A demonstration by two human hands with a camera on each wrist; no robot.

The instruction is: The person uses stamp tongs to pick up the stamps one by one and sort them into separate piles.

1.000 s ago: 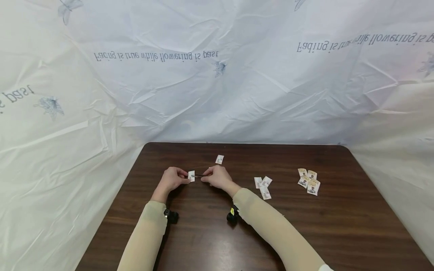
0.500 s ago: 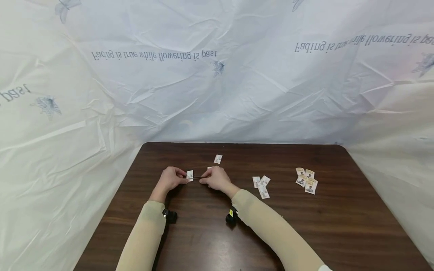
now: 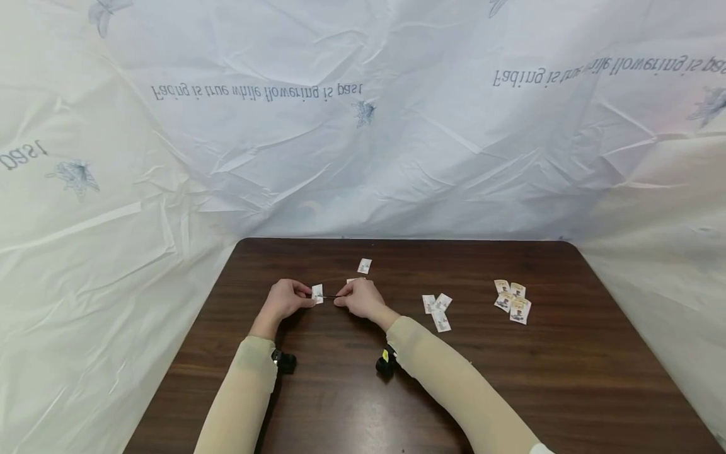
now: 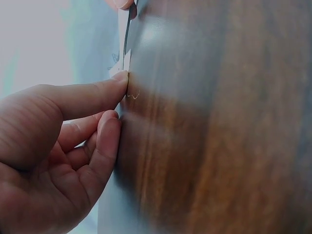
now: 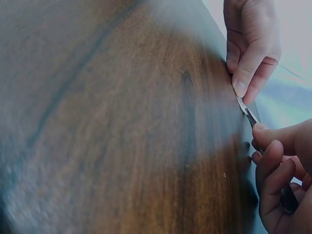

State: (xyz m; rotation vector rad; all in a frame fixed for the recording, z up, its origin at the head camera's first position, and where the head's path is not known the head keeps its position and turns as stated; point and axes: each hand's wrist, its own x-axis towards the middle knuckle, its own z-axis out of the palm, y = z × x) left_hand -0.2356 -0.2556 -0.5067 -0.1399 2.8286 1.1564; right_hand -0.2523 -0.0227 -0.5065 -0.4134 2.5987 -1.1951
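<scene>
Near the far left of the table, my left hand point(image 3: 285, 299) pinches the edge of a small white printed paper piece point(image 3: 317, 294) between thumb and fingers. Facing it, my right hand point(image 3: 363, 298) grips a slim pair of tweezers point(image 5: 249, 116), whose tips reach the paper beside the left fingertips. The left wrist view shows the left thumb point(image 4: 100, 95) pressing at the paper's white corner point(image 4: 127, 59), low over the tabletop. The dark rear end of the tweezers point(image 5: 288, 199) shows below the right fingers. How firmly the tips hold the paper is hidden.
Another white paper piece point(image 3: 365, 266) lies behind the right hand, and one more point(image 3: 351, 281) is mostly covered by that hand. Three overlapping pieces point(image 3: 440, 320) lie to the right. Farther right is a cluster of yellowish-topped pieces point(image 3: 519, 310). Printed white sheeting point(image 3: 340, 164) surrounds the brown table point(image 3: 567, 378).
The head view has shifted slightly. Both hands stay at the paper, with the tweezers' tips at it throughout; a covered piece shows more of its edge behind the right hand.
</scene>
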